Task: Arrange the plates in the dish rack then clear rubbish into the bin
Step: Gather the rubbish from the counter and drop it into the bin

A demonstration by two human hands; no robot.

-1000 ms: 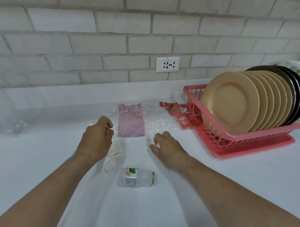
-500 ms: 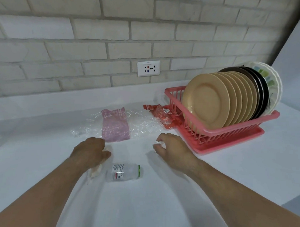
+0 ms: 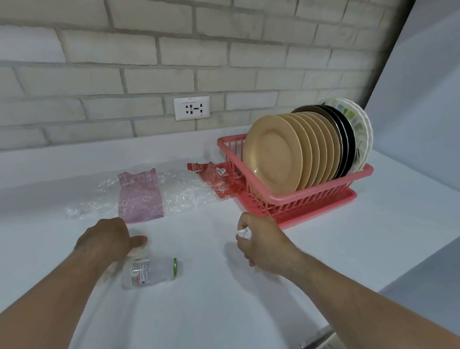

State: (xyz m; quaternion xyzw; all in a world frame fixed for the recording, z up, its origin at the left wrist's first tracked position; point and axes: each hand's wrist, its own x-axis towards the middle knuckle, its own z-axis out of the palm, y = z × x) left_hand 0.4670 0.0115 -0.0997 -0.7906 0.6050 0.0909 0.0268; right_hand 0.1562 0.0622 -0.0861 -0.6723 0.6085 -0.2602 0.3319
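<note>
The pink dish rack (image 3: 310, 197) stands at the right of the white counter, holding several tan plates (image 3: 273, 153), dark plates (image 3: 346, 133) and a white patterned plate (image 3: 358, 122) on edge. My right hand (image 3: 262, 245) is a fist in front of the rack, shut on a crumpled white paper ball (image 3: 243, 233). My left hand (image 3: 108, 241) lies knuckles-up, curled over white tissue scraps that are mostly hidden. A clear plastic bottle (image 3: 149, 272) with a green cap lies on its side just below it. No bin is in view.
A pink plastic bag (image 3: 141, 197), clear crinkled wrap (image 3: 188, 194) and a torn red wrapper (image 3: 216, 177) lie towards the back of the counter, left of the rack. A wall socket (image 3: 192, 108) sits in the brick wall. The counter's edge runs along the lower right.
My view has swung left and back. My left hand came down over the tissue scraps beside the bottle. My right hand closed into a fist on the white paper ball.
</note>
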